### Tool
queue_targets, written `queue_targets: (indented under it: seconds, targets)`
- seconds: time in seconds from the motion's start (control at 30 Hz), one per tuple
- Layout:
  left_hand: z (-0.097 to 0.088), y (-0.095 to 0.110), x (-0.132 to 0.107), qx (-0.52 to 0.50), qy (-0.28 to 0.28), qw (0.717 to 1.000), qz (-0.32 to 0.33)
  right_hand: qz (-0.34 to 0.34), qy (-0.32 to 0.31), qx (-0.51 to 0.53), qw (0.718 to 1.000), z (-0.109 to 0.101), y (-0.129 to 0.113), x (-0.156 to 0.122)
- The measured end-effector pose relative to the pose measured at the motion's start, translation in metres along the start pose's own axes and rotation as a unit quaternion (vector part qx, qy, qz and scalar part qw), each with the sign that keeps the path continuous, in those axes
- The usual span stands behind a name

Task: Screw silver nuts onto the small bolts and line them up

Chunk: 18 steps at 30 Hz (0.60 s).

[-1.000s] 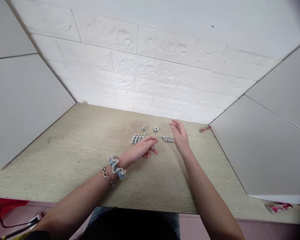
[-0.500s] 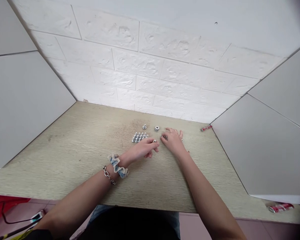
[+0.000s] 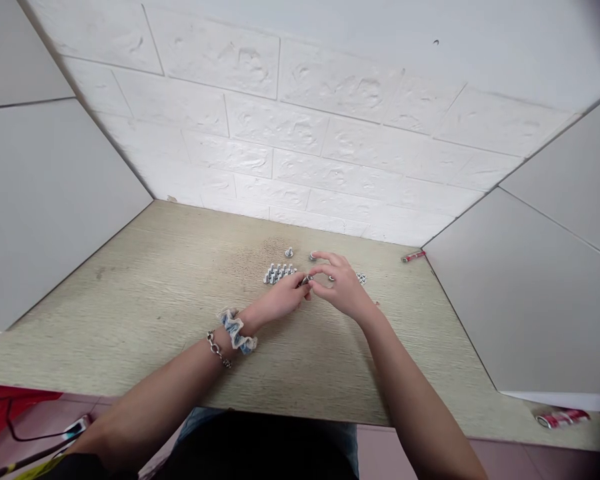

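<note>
Steel fastener pinched in the left hand, while the loosely open right hand has shifted beside it.

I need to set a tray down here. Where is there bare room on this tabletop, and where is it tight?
The widest free patch is the wood-grain tabletop left of the row of bolts. A smaller one lies between the small nuts and the small red object. It is crowded in the middle, where the left hand and right hand meet.
</note>
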<state>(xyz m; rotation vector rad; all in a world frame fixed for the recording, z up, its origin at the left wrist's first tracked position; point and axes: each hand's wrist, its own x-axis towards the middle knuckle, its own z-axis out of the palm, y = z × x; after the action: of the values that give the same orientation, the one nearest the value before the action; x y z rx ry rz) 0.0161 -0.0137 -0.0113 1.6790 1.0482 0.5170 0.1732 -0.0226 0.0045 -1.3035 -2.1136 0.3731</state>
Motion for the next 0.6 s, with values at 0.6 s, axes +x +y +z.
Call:
queue_targets:
  seconds: [0.6]
  targets:
    - [-0.004, -0.012, -0.002, 0.292, 0.156, 0.93, 0.16, -0.095, 0.005, -0.14, 0.986, 0.012, -0.01, -0.004]
